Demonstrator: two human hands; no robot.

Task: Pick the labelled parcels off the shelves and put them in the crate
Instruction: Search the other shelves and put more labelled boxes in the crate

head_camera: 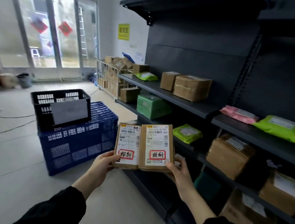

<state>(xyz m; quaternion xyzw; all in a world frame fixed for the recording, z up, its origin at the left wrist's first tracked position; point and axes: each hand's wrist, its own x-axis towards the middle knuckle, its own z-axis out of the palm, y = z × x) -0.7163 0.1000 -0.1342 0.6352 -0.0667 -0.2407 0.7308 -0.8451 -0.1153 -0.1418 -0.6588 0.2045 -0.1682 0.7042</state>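
- The room has a pale tiled floor [7, 154]. Frosted glass doors [48, 33] fill the upper left of the frame, and what lies beyond them is washed out.
- Dark metal shelving [200, 54] takes up the right half and is cut off at the top and right edges. Its lowest tiers are in shadow, and the contents there are hard to make out.
- On the shelves sit cardboard boxes, among them a taped one [191, 88] at upper centre. At the right are a pink mailer [239, 114] and a green mailer [279, 128]. Their labels are too small to read.
- A blue crate [77, 141] stands on the floor at centre left.
- A black crate [60, 105] rests on the blue one, with a grey sheet covering part of its front. Its inside is hidden.
- Two flat brown parcels are held upright in the air at centre frame, just right of the blue crate. The left parcel [128, 145] and right parcel [157, 146] touch edge to edge. Each carries a white shipping label and a red-framed handwritten sticker.
- The left hand [104, 163] grips the left parcel's lower corner with the thumb on its face. The fingers are hidden behind.
- The right hand [177, 169] grips the right parcel's lower corner the same way.
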